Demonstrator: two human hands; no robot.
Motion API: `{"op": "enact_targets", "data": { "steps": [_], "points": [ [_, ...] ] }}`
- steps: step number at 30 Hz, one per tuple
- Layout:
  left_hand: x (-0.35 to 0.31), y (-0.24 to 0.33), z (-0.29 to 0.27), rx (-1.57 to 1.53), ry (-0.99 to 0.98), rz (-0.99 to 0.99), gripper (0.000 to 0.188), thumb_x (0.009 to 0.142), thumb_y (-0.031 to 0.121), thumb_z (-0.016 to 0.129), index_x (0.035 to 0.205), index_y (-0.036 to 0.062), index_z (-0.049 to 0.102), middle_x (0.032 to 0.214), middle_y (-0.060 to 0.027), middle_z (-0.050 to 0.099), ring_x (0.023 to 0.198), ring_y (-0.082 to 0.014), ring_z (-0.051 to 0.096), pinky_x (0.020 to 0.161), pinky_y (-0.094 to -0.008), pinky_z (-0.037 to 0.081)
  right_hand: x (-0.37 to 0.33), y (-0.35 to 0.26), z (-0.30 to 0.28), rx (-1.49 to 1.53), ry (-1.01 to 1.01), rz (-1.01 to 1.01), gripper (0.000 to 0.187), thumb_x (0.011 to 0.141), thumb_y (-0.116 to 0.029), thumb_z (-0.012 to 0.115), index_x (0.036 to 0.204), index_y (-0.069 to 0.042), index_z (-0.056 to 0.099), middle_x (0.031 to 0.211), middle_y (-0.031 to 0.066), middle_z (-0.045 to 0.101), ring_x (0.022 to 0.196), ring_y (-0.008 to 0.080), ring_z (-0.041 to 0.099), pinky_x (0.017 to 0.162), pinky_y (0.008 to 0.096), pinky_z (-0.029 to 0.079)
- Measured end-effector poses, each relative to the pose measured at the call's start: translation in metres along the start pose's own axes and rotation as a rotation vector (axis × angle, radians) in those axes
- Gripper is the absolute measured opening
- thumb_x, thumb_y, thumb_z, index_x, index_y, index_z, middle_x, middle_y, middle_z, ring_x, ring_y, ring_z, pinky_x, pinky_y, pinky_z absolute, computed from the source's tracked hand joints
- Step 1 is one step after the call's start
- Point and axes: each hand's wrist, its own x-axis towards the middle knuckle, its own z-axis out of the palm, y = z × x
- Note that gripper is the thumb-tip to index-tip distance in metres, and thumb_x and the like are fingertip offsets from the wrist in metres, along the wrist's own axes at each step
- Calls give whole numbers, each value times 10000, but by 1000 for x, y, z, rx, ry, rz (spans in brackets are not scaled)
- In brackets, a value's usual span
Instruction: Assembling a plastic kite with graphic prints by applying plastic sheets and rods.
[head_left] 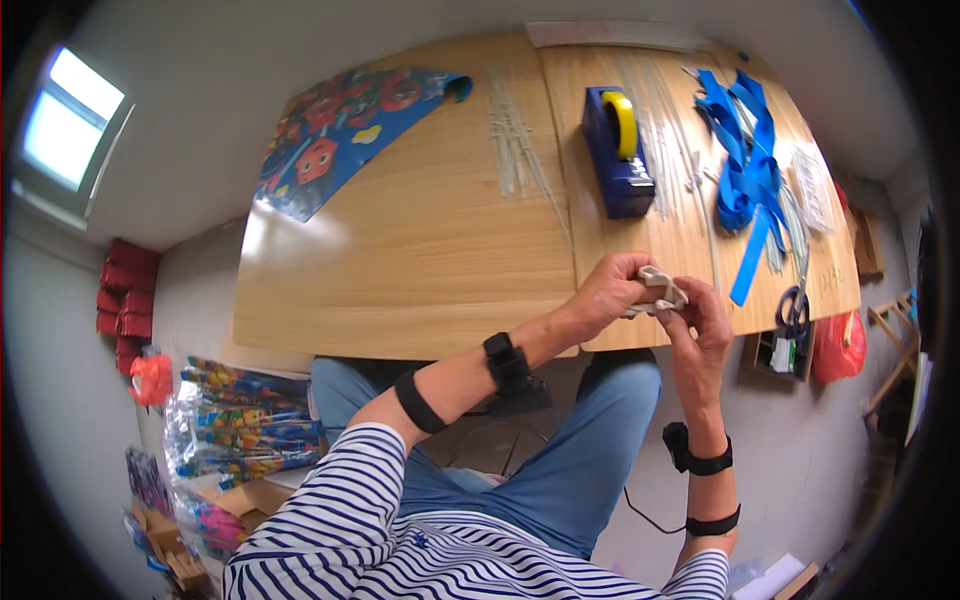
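Striped navy-and-white cloth shirt nearest; beyond, I see left hand, right hand pinching small crumpled off-white bundle; slackened pinch could drop it.

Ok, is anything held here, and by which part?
A small pale thing, its kind unclear: the left hand holds its left side, the right hand its right edge.

No words or brands can be read. A faint dark mark, like handwriting, stands on the bare wood of the counter by its near right corner, too small to make out. A white and green label shows at the dark box just off that corner, its print illegible.
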Motion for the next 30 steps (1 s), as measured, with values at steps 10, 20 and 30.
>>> {"op": "enact_targets", "data": {
  "steps": [10,20,30],
  "points": [
    [-15,21,-34,30,207,-29,203,839,82,729,782,32,541,723,-56,622,540,-102,581,401,-224,425,12,7,30,77,-96,43,315,876,99,547,1153,-4,658,1000,39,654,756,79,595,628,208,503],
    [-165,51,-418,1068,1046,490,337,777,194,717,1070,55,625,1091,-158,646,1017,-357,603,874,-447,490,24,44,35,-1151,-104,-431,514,770,39,635,1277,-40,603,1296,155,597,1169,356,538,988,453,413],
    [-218,133,-462,1674,841,-76,250,783,-14,632,1025,35,593,934,-155,667,884,-373,633,705,-439,514,32,-7,139,-902,-294,-438,162,773,3,671,931,-12,636,1037,142,638,994,344,573,967,461,420]
  ]
}}
